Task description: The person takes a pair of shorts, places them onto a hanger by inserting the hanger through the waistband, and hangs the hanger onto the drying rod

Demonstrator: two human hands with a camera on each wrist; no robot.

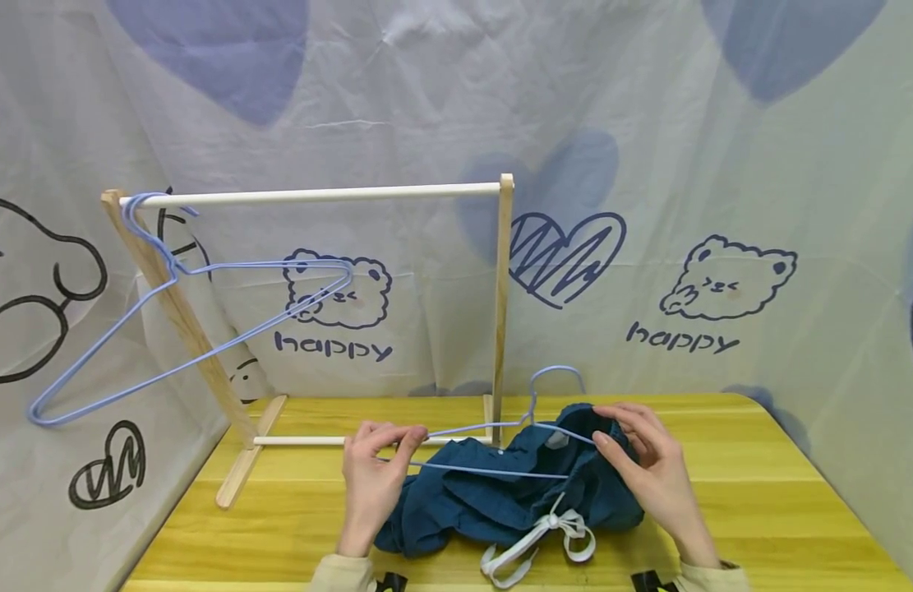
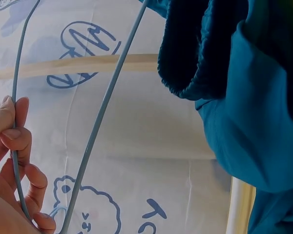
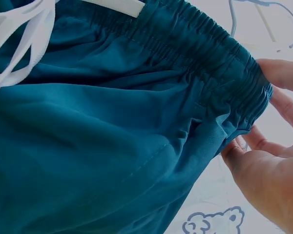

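Teal garment (image 1: 486,501), bunched on the yellow wooden table (image 1: 767,493), directly before the person; long axis roughly left to right. Gathered waistband (image 3: 210,53) toward the right end, its opening facing up and leftward. White drawstring (image 1: 552,521) tied in a bow, on the near side, loose ends trailing down to the left.

Blue hanger (image 1: 474,428): long axis also left to right, hook up, hook's free end to the right. Right-hand part lies inside the waistband opening; left-hand part sticks out past the cloth.

Left hand (image 1: 371,485) pinches the hanger near its left end, thumb against fingers. Right hand (image 1: 652,460) grips the waistband's edge at the right; cannot tell if the thumb touches the hanger.

Behind and left, a wooden rack (image 1: 504,304) with white rail (image 1: 315,195). More blue hangers (image 1: 278,265) hang together at the rail's left end. Printed cloth (image 1: 426,99) beyond, with bears and hearts.
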